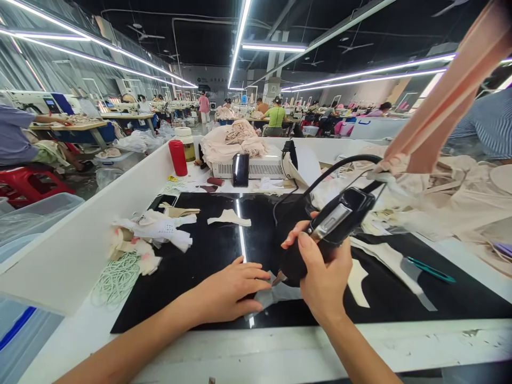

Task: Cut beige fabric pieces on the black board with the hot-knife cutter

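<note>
My right hand [323, 272] is wrapped round a black corded electric cutter [328, 226], its tip pointing down at the black glossy mat [208, 250]. A black cable loops up from the tool toward the back. My left hand [230, 290] lies on the mat with fingers stretched toward the cutter's tip, touching a small thin piece of fabric [280, 292] there. Pale fabric cut-outs [357, 282] lie just right of my right hand.
White and pink scraps [154, 229] and a coil of pale cord [116, 277] lie at left. A red bottle [178, 157], a phone [240, 169], a white box and fabric heaps sit at the back. A teal pen [430, 269] lies right. A peach strip [448, 93] hangs overhead. Other workers sit beyond.
</note>
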Demonstrator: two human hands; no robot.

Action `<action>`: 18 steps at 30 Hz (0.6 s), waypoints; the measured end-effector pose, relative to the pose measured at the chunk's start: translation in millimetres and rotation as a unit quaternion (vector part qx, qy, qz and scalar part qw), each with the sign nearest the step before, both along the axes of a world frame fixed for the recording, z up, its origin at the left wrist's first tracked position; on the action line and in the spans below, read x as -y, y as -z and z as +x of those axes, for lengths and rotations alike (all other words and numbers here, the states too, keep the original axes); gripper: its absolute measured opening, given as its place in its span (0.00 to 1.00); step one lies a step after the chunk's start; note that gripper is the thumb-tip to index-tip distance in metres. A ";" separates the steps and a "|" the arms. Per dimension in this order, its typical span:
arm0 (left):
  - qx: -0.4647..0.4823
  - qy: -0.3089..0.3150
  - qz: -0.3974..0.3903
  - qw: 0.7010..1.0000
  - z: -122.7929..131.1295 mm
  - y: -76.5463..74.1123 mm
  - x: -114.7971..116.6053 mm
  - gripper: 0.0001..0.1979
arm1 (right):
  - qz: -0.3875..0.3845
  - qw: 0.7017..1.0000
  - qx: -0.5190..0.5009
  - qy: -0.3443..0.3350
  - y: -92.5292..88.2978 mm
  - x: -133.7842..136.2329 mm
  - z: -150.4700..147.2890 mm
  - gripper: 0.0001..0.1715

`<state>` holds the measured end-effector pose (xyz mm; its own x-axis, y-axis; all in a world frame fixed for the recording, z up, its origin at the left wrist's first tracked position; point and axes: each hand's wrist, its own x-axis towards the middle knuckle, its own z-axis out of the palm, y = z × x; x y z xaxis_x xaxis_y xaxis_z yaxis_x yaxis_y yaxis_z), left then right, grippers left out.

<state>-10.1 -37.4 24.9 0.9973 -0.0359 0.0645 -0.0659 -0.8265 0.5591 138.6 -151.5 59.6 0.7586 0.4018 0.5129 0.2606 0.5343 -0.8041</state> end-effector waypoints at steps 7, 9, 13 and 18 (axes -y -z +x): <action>-0.015 0.000 -0.010 1.000 0.1 -1.0 -1.8 0.25 | -0.013 1.000 0.004 -0.004 2.5 1.7 -1.4 0.13; -0.018 -0.003 -0.011 1.000 0.1 -0.5 -2.4 0.26 | -0.013 1.000 0.003 -0.010 2.9 3.7 -2.3 0.16; -0.021 -0.004 -0.018 1.000 -0.6 -0.2 -2.7 0.27 | -0.013 1.000 0.000 -0.017 3.8 9.6 -3.8 0.17; -0.029 -0.006 -0.016 0.999 -0.1 -2.5 -1.9 0.27 | -0.013 1.000 -0.011 -0.020 5.6 17.6 -5.2 0.18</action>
